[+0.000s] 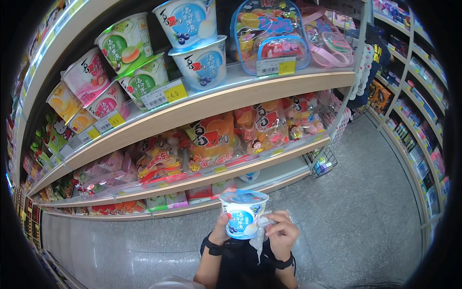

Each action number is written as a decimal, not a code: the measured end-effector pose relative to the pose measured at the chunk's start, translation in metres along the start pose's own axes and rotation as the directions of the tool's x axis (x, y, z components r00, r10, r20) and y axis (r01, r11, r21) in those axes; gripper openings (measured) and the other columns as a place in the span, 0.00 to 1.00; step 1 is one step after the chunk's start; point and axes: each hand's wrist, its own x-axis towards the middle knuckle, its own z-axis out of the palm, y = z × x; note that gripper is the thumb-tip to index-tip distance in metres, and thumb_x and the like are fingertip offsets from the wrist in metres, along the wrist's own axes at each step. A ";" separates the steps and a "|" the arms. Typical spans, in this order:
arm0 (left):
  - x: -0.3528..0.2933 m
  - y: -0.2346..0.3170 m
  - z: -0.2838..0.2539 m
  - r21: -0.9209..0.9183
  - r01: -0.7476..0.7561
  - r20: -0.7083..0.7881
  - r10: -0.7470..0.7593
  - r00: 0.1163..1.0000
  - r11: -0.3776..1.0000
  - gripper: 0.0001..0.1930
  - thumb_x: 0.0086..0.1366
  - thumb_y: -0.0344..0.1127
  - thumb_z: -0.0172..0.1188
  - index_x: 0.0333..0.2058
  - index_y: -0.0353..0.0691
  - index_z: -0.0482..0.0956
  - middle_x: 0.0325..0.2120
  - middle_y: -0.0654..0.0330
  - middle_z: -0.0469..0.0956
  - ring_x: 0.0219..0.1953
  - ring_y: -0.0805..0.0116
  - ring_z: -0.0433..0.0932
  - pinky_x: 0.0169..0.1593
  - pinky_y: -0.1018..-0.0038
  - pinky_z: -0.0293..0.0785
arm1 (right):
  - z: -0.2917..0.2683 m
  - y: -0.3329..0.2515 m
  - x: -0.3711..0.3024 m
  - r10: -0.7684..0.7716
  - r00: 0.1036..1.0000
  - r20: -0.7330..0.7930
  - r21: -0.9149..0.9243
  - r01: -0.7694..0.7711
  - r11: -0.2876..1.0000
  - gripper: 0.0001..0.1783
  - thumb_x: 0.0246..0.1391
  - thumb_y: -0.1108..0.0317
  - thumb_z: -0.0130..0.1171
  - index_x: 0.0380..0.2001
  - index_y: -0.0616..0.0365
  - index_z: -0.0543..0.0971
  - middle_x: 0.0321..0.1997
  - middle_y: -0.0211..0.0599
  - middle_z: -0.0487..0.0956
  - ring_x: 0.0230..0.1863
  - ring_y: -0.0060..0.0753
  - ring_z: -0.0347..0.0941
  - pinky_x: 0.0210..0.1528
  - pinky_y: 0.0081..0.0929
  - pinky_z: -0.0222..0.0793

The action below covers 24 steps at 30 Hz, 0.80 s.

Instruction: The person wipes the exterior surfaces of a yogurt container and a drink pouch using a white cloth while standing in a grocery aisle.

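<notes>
A blue and white jelly cup (239, 222) with a blueberry picture is upright in front of me, its lid facing up. My left hand (220, 230) grips it from the left side, fingers wrapped round behind it. From the right, my right hand (284, 235) pinches a crumpled white cloth or tissue (260, 235) against the cup's side. One end of the cloth hangs down below the cup. Matching blue cups (199, 62) stand stacked on the upper shelf, beside green cups (139, 77) and pink ones (91, 77).
Bagged jellies (211, 139) fill the middle shelf (250, 156). Another blue cup (249, 177) stands on the bottom shelf. A clear cartoon backpack (270, 36) sits at the upper right. A wire basket (325, 163) juts out at the shelf's end. Across the aisle, a person in dark clothes (382, 53) is near stocked shelves.
</notes>
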 end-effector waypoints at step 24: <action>0.084 0.125 0.047 0.044 -0.114 0.359 0.091 0.929 0.993 0.53 0.41 0.68 0.64 0.56 0.37 0.53 0.52 0.46 0.64 0.55 0.54 0.68 0.58 0.61 0.66 | 0.032 -0.062 0.139 -0.501 0.841 0.203 0.113 0.488 0.865 0.09 0.33 0.77 0.67 0.13 0.52 0.77 0.38 0.37 0.82 0.38 0.36 0.72 0.39 0.28 0.67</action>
